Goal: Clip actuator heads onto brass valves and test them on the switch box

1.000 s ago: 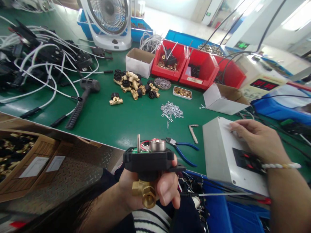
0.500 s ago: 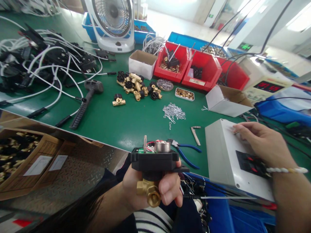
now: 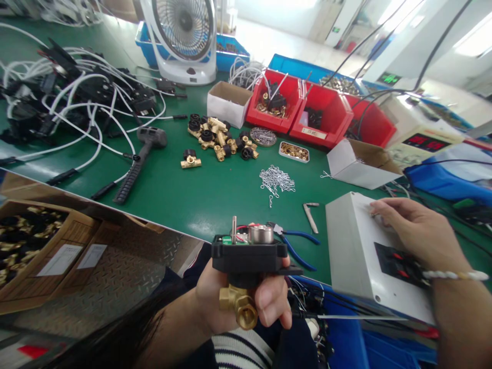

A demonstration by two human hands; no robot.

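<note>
My left hand [image 3: 271,300] is wrapped round a motorized brass valve [image 3: 238,305], held upright above my lap. Its black actuator housing [image 3: 249,258] has no cover, so a round metal motor [image 3: 261,234], red wires, a bit of green circuit board and a thin upright pin show. To the right, my right hand [image 3: 415,225] rests over a grey control box [image 3: 348,246]. Thumb and forefinger are pinched on what looks like a small metal toggle switch [image 3: 373,214], mostly hidden by the fingers. Below that wrist sits a black terminal block with red tabs [image 3: 397,264].
Blue-handled pliers [image 3: 298,246] and a bent metal tool [image 3: 310,218] lie between the hands. Beyond are spring clips [image 3: 275,180], brass valve bodies [image 3: 219,138], a hammer [image 3: 140,161], red bins [image 3: 272,100], a fan [image 3: 186,41], cabled black units [image 3: 84,92] and a power supply [image 3: 426,133].
The whole view has shifted slightly. Both hands keep their grips, the left still on the valve and the right still pinched at the box's top. The power supply's red digits look different.
</note>
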